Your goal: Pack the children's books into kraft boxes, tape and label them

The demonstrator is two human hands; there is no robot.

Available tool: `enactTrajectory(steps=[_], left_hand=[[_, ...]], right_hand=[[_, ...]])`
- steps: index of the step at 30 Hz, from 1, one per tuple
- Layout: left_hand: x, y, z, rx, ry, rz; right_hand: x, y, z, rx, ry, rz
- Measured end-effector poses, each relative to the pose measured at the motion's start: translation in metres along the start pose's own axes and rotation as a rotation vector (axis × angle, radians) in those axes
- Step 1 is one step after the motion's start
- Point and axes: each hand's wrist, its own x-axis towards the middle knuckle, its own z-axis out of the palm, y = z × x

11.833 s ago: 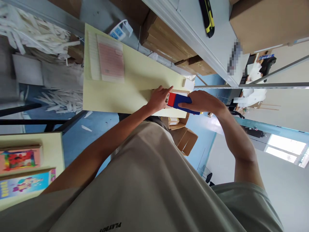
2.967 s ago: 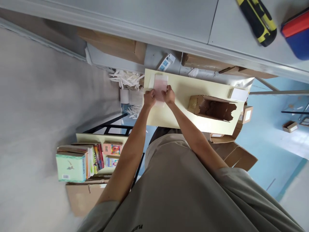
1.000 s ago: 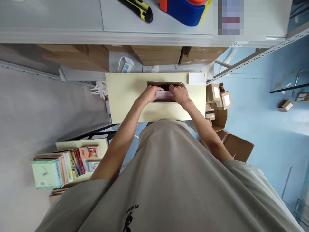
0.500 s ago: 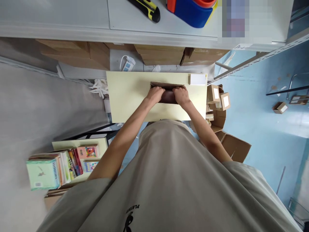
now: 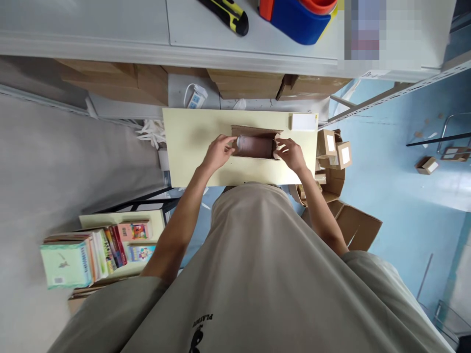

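An open cardboard box (image 5: 253, 131) lies lengthwise on the pale yellow tabletop (image 5: 198, 171). Inside it is a long, pale, see-through item (image 5: 253, 145), perhaps in clear wrap; its kind I cannot make out. At the box's left end is my left hand (image 5: 218, 153), thumb and forefinger spread apart at the edge. My right hand (image 5: 292, 154) is at the opposite end, its fingertips closed on the small end flap (image 5: 275, 147). A white, flat rectangular item (image 5: 303, 122) rests at the table's far right corner.
Above the table, a grey shelf (image 5: 110, 37) carries a yellow-black utility knife (image 5: 235, 17) and a blue-and-red tape dispenser (image 5: 296, 22). Cartons (image 5: 246, 86) and a white power strip (image 5: 197, 96) sit beneath. Books (image 5: 73, 260) stand at lower left; small boxes (image 5: 336, 152) lie at right.
Both hands have moved outward from the box's far edge to its two ends. The box opening is now uncovered, and the pale item inside shows.
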Motion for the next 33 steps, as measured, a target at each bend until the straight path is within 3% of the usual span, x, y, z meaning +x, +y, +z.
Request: enactTrajectory(steps=[5,10,12,18,29,33], left_hand=[[0.009,0.004,-0.002,0.081,-0.129,0.007],[0.002,-0.005,-0.015,0.016,-0.297,0.015],[-0.004,-0.005,-0.012,-0.035,-0.267,0.000],[-0.021,0.010,0.016,-0.050,0.060,-0.015],[-0.016,0.010,0.025,-0.027,0.000,0.001],[-0.016,0.014,0.035,-0.035,-0.019,-0.059]], right_hand=[[0.007,-0.012,0.015,-0.146,-0.090,0.025],[-0.003,-0.006,0.000,-0.003,-0.174,-0.062],[-0.009,-0.003,-0.004,0.052,-0.174,-0.062],[-0.017,-0.005,0.000,0.188,-0.102,-0.008],[-0.013,-0.002,0.006,0.094,-0.057,0.043],[-0.010,-0.005,0.018,-0.034,-0.013,0.113]])
